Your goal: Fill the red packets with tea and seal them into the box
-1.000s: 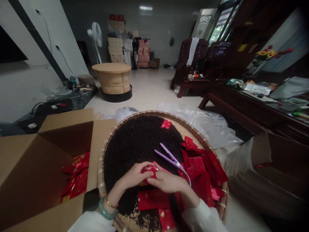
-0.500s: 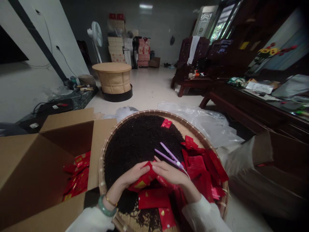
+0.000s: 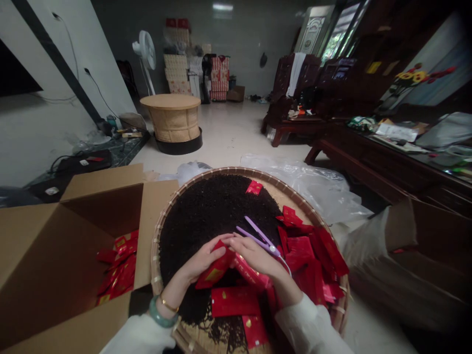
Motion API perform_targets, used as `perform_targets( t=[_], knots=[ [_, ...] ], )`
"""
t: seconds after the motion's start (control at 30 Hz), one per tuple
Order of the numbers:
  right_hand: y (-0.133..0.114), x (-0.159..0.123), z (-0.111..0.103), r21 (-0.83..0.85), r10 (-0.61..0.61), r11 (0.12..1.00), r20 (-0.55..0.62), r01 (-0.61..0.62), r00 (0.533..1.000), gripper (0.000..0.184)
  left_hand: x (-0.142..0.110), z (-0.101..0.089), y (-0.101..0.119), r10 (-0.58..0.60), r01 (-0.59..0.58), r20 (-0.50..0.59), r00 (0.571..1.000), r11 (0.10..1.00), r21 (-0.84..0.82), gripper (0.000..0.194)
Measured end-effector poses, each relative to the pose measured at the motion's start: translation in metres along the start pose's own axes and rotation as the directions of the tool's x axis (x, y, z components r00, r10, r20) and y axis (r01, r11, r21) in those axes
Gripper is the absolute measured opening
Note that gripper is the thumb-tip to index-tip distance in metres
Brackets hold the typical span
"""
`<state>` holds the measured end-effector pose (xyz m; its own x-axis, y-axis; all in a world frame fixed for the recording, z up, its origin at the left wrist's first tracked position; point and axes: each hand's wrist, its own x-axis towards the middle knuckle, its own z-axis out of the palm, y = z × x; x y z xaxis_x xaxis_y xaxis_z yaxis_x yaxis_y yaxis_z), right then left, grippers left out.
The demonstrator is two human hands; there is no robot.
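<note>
Packet (image 3: 214, 271) is in the hands, above the near middle of the tray (image 3: 156, 248), well inside the rim. Left hand (image 3: 203, 260) grips it narrow, thumb on its near face, fingers behind. Right hand (image 3: 254, 253) arches over the top, fingertips meeting the left's; can't tell if it pinches or just rests. More red film (image 3: 249, 272) shows under the right palm; can't tell if it's the same packet.

Tightest side is the right: iron (image 3: 254, 239) sits just beyond the right fingers, arms spread in a V, tips pointing away and left. Its white cord (image 3: 286, 265) runs down by the right forearm. Pile (image 3: 304, 250) fills the tray from there out to the right rim.

Flat packet (image 3: 235, 301) lies just below the hands, another (image 3: 254, 330) nearer the near rim. Most room is forward and left: leaves (image 3: 210, 206) spread low toward the far and left rim. Woven base shows along the far right; small packet (image 3: 254, 187) lies by that edge.

Left box (image 3: 101, 334) stands open, its flap close against the left rim. Right box (image 3: 391, 250) is just off the right rim.
</note>
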<state>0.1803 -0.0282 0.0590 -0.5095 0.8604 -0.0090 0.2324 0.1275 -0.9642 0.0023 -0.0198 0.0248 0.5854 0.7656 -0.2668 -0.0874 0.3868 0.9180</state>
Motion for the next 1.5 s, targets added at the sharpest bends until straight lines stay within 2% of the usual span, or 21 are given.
perform_targets(
  t=[0.1,0.2,0.33,0.43,0.53,0.6,0.7,0.73,0.83,0.93,1.0,1.1,1.17,1.27,1.33,1.4,1.5],
  knots=[
    [0.001,0.000,0.000,-0.096,0.027,0.995,0.070,-0.021,0.997,0.057,0.002,-0.001,0.001,0.123,-0.113,-0.063,0.990,0.983,0.144,0.068],
    [0.005,0.000,0.001,-0.151,0.056,0.988,0.121,-0.037,0.991,0.047,0.005,-0.003,-0.003,0.138,-0.120,-0.077,0.987,0.973,0.196,0.072],
    [0.014,0.002,0.004,-0.304,0.062,0.953,0.172,-0.007,0.983,0.043,0.004,-0.005,-0.005,0.146,-0.116,-0.101,0.984,0.959,0.258,0.050],
    [0.014,0.002,0.007,-0.338,0.048,0.941,0.043,-0.030,0.998,0.035,0.001,-0.005,-0.002,0.140,-0.107,-0.101,0.985,0.956,0.274,0.042],
    [0.009,0.002,0.006,-0.254,-0.104,0.965,-0.116,0.072,0.988,0.024,-0.002,-0.005,0.002,0.106,-0.093,-0.103,0.989,0.987,0.129,0.048],
    [0.005,0.003,0.005,-0.237,-0.226,0.954,-0.168,0.183,0.960,0.023,-0.004,-0.006,0.003,-0.016,0.016,-0.020,1.000,0.999,-0.028,0.057],
    [0.005,0.004,0.008,-0.285,-0.318,0.926,-0.235,0.248,0.918,0.022,-0.004,-0.006,0.003,-0.175,0.196,0.127,0.976,0.964,-0.180,0.072],
    [0.007,0.005,0.010,-0.292,-0.325,0.924,-0.263,0.246,0.908,0.020,-0.003,-0.006,0.003,-0.185,0.204,0.111,0.976,0.958,-0.201,0.073],
    [0.014,0.006,0.018,-0.279,-0.303,0.937,-0.350,0.210,0.887,0.012,-0.001,-0.004,0.001,-0.114,0.094,-0.091,0.989,0.975,-0.199,0.063],
    [0.017,0.005,0.023,-0.185,-0.191,0.975,-0.403,0.125,0.895,0.016,0.001,-0.001,0.001,-0.075,0.046,-0.189,0.979,0.987,-0.153,0.061],
    [0.016,0.005,0.022,-0.127,-0.096,0.991,-0.381,0.051,0.920,0.018,0.001,0.001,0.001,-0.075,0.050,-0.218,0.973,0.992,-0.116,0.062],
    [0.015,0.005,0.020,-0.121,0.009,0.992,-0.281,-0.045,0.960,0.016,0.002,0.004,0.001,-0.042,0.032,-0.228,0.973,0.999,-0.044,0.061],
    [0.017,0.007,0.021,-0.062,0.054,0.995,-0.258,-0.073,0.965,0.021,0.002,0.004,-0.001,-0.024,0.019,-0.196,0.980,1.000,-0.025,0.060],
    [0.025,0.008,0.024,0.058,0.100,0.995,-0.292,-0.087,0.951,0.029,0.002,0.004,-0.003,-0.034,0.029,-0.160,0.987,0.999,-0.036,0.059],
    [0.027,0.009,0.024,0.053,0.112,0.993,-0.259,-0.102,0.959,0.022,0.003,0.005,-0.003,-0.019,0.017,-0.147,0.989,1.000,-0.010,0.058],
    [0.025,0.007,0.021,-0.027,0.086,0.995,-0.190,-0.093,0.978,0.025,0.004,0.005,-0.002,0.043,-0.036,-0.123,0.992,0.997,0.063,0.058],
    [0.016,0.003,0.015,-0.181,-0.021,0.983,-0.095,0.003,0.995,0.026,0.004,0.005,0.001,0.123,-0.109,-0.077,0.989,0.980,0.167,0.057]
  ],
)
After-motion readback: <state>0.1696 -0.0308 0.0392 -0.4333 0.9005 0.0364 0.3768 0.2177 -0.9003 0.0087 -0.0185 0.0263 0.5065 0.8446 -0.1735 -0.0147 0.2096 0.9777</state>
